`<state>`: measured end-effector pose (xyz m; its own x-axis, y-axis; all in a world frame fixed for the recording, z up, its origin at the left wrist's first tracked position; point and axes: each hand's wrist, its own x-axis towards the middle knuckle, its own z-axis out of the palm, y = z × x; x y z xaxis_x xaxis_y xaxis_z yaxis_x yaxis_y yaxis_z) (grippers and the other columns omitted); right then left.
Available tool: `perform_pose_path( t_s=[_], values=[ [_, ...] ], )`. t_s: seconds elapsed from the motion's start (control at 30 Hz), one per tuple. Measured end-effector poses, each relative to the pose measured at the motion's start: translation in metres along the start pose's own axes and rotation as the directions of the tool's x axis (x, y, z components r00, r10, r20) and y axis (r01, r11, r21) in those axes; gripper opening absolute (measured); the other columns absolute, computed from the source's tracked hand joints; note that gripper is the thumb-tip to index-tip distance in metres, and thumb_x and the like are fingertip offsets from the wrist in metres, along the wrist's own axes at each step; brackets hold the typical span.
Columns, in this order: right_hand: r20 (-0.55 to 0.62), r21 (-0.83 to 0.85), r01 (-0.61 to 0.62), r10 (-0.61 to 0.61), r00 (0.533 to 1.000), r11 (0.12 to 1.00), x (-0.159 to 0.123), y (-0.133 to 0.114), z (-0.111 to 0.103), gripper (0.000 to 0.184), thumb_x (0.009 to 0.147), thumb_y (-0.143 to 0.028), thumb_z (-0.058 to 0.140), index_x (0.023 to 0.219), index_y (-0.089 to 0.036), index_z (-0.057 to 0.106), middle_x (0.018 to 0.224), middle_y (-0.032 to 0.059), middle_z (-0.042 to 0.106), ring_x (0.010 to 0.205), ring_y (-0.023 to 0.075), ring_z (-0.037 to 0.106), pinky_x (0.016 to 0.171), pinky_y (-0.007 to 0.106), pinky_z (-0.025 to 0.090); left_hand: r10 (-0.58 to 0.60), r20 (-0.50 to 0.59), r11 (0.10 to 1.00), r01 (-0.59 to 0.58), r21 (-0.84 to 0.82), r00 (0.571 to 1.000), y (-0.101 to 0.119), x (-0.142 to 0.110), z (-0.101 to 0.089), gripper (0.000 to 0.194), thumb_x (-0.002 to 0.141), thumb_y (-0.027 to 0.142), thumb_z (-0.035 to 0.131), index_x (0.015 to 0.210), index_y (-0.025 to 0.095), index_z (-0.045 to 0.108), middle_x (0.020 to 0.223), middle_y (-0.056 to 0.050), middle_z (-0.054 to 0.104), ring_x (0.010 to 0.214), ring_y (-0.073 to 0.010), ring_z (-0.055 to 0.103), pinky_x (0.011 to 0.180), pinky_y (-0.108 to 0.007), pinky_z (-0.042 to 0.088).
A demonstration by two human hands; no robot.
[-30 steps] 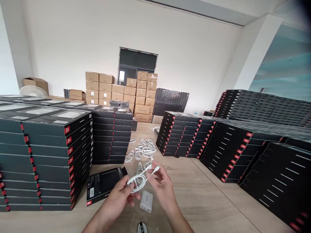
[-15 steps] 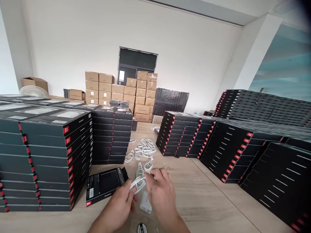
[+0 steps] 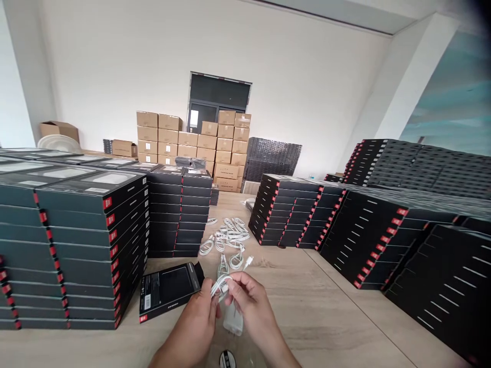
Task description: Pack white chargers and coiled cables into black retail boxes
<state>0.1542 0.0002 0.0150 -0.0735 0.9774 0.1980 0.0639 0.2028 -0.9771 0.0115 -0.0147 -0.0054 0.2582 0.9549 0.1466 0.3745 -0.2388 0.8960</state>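
Above the surface (image 3: pixel 326 327), the left hand (image 3: pixel 201 308) and right hand (image 3: pixel 248 298), each grip pinching the white cable (image 3: pixel 219 285), seemingly gather its loops, which calls for a steady hold.

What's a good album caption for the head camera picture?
A looped white cable held above a wooden table, between stacks of black boxes.

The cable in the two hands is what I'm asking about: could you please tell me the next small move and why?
I would probably have the right hand tuck the loose plug in against the cable, since it pokes out beyond that hand, while the left hand holds the loops gathered.
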Motion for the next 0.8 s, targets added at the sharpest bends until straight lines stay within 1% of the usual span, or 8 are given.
perform_pose_path(
  t_s=[0.17, 0.27, 0.37, 0.47, 0.53, 0.6, 0.67, 0.8],
  values=[
    [0.022, 0.204, -0.129, 0.128, 0.992, 0.970, 0.003, 0.002, 0.001, 0.035, 0.072, -0.050, 0.072, 0.070, -0.015, 0.068, 0.061, 0.0011, 0.063, 0.050, 0.0110, 0.053, 0.042, 0.020, 0.027, 0.053, -0.007, 0.995, -0.054, -0.089, 0.999, -0.006, 0.001, 0.000, 0.023, 0.095, 0.038, 0.032, 0.094, 0.022, 0.048, 0.076, -0.002, 0.060, 0.064, -0.0167, 0.053, 0.062, -0.027, 0.037],
    [0.017, 0.157, -0.153, 0.153, 0.988, 0.976, 0.002, 0.003, 0.002, 0.036, 0.071, -0.050, 0.071, 0.078, -0.015, 0.072, 0.062, 0.0017, 0.064, 0.048, 0.0118, 0.054, 0.041, 0.021, 0.028, 0.032, -0.005, 0.984, -0.033, -0.178, 0.999, -0.007, 0.003, 0.003, 0.027, 0.094, 0.044, 0.034, 0.092, 0.022, 0.050, 0.072, 0.000, 0.058, 0.061, -0.0152, 0.052, 0.059, -0.026, 0.038],
    [-0.135, -0.019, -0.020, 0.018, 0.991, 1.000, 0.002, 0.005, 0.002, 0.028, 0.072, -0.044, 0.072, 0.078, -0.017, 0.073, 0.058, -0.0003, 0.063, 0.049, 0.0122, 0.050, 0.048, 0.024, 0.036, -0.005, -0.033, 0.960, -0.004, -0.281, 0.999, -0.007, 0.006, 0.008, 0.030, 0.092, 0.049, 0.038, 0.084, 0.022, 0.048, 0.065, 0.003, 0.056, 0.053, -0.0128, 0.048, 0.053, -0.025, 0.037],
    [-0.336, -0.037, 0.122, -0.127, 0.933, 0.992, 0.004, 0.006, 0.001, 0.022, 0.066, -0.036, 0.079, 0.077, -0.020, 0.069, 0.066, -0.0018, 0.064, 0.058, 0.0134, 0.053, 0.057, 0.025, 0.042, -0.048, -0.024, 0.900, 0.033, -0.436, 0.999, -0.005, 0.009, 0.011, 0.032, 0.090, 0.053, 0.040, 0.083, 0.022, 0.045, 0.064, 0.004, 0.056, 0.044, -0.0093, 0.044, 0.046, -0.023, 0.033],
    [-0.345, 0.140, 0.115, -0.061, 0.937, 0.983, 0.005, 0.006, 0.002, 0.032, 0.063, -0.036, 0.082, 0.087, -0.022, 0.067, 0.082, 0.0003, 0.070, 0.072, 0.0164, 0.061, 0.067, 0.026, 0.047, -0.066, 0.024, 0.841, 0.069, -0.537, 0.998, -0.003, 0.010, 0.013, 0.035, 0.087, 0.056, 0.043, 0.086, 0.021, 0.045, 0.063, 0.004, 0.057, 0.041, -0.0076, 0.043, 0.042, -0.021, 0.028],
    [-0.221, 0.391, 0.010, 0.084, 0.972, 0.920, 0.004, 0.003, 0.006, 0.043, 0.065, -0.041, 0.081, 0.101, -0.023, 0.066, 0.104, 0.0049, 0.071, 0.096, 0.0216, 0.064, 0.081, 0.031, 0.050, -0.074, 0.113, 0.791, 0.127, -0.599, 0.991, 0.001, 0.010, 0.015, 0.039, 0.084, 0.059, 0.047, 0.091, 0.020, 0.047, 0.061, 0.004, 0.058, 0.038, -0.0069, 0.043, 0.039, -0.020, 0.022],
    [-0.065, 0.582, -0.108, 0.178, 0.982, 0.806, 0.002, 0.000, 0.011, 0.045, 0.066, -0.043, 0.080, 0.103, -0.022, 0.066, 0.110, 0.0072, 0.070, 0.105, 0.0238, 0.063, 0.088, 0.033, 0.049, -0.089, 0.220, 0.766, 0.208, -0.608, 0.972, 0.006, 0.008, 0.017, 0.045, 0.081, 0.062, 0.049, 0.095, 0.019, 0.049, 0.057, 0.004, 0.058, 0.035, -0.0070, 0.043, 0.037, -0.019, 0.018],
    [-0.071, 0.747, -0.099, 0.227, 0.971, 0.657, 0.001, -0.005, 0.016, 0.027, 0.068, -0.043, 0.079, 0.075, -0.020, 0.066, 0.061, -0.0022, 0.065, 0.061, 0.0157, 0.065, 0.069, 0.030, 0.054, -0.095, 0.333, 0.777, 0.279, -0.564, 0.938, 0.011, 0.003, 0.020, 0.054, 0.077, 0.066, 0.050, 0.103, 0.019, 0.050, 0.057, 0.003, 0.059, 0.036, -0.0078, 0.043, 0.037, -0.020, 0.017]
  ],
)
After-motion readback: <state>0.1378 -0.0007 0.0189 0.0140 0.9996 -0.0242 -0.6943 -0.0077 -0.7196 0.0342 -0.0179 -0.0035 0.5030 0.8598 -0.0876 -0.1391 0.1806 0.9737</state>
